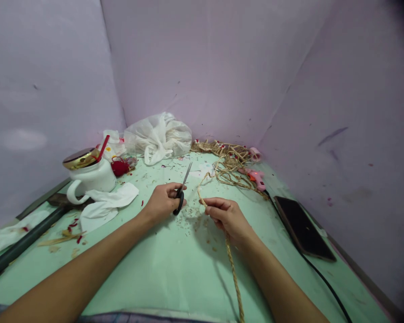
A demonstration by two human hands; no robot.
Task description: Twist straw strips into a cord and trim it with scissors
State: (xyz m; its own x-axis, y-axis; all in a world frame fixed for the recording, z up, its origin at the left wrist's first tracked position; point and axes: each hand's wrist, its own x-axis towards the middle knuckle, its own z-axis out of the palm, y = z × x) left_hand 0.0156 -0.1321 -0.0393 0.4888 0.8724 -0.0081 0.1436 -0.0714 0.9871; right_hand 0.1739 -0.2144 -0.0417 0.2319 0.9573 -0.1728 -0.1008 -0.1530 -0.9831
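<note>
In the middle of the head view my left hand (161,202) grips a pair of scissors (179,197) by its black handles, the thin blades pointing up and away. To its right, my right hand (227,217) pinches a braided straw-coloured rope (234,269) between thumb and fingers. The rope's thinner end rises past the fingertips towards the back of the table, and its thick braid hangs down to the front edge. Small clippings (190,215) lie on the table between the hands. The scissors and the rope are apart.
A white mug (96,177) with a gold lid, white cloth (109,206) and a hammer (30,240) lie left. Behind are a plastic bag (160,137) and red yarn (120,167). Coiled rope (234,172), a pink glue gun (256,178) and a phone (305,228) are right.
</note>
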